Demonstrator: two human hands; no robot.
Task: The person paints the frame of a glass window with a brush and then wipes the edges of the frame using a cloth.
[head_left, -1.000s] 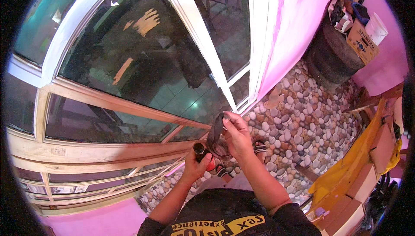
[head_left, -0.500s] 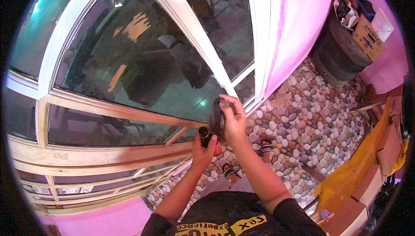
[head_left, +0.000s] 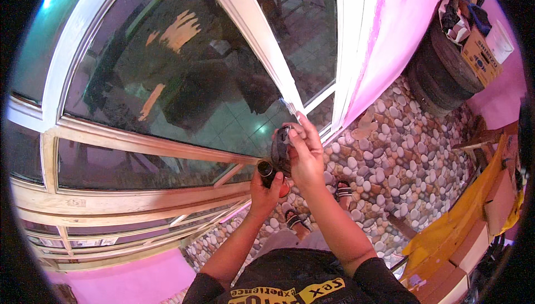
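Note:
In my left hand (head_left: 263, 195) is a small bottle (head_left: 266, 170) with a black top, its red lower part showing beside the thumb. My right hand (head_left: 307, 162), just to the right and slightly farther off, has its fingers bent round a dark, crumpled cloth (head_left: 281, 147). Cloth and bottle are close together; I cannot tell whether they touch. Both hands are in front of a white-framed window (head_left: 262, 37) with dark glass panes. Tan streaks (head_left: 181, 30) show in the largest pane, perhaps reflections.
Below the glass runs a bare wooden rail (head_left: 139, 142). Pebble-patterned flooring (head_left: 384, 176) lies to the right, under my sandalled feet. Stacked tyres (head_left: 443, 73) with a cardboard box (head_left: 480, 56) stand by the pink wall. Yellow sheeting (head_left: 446, 215) hangs over furniture at lower right.
My right hand has shifted slightly right, and its fingers have changed their hold on the cloth. The left hand still grips the bottle. The view has moved a little.

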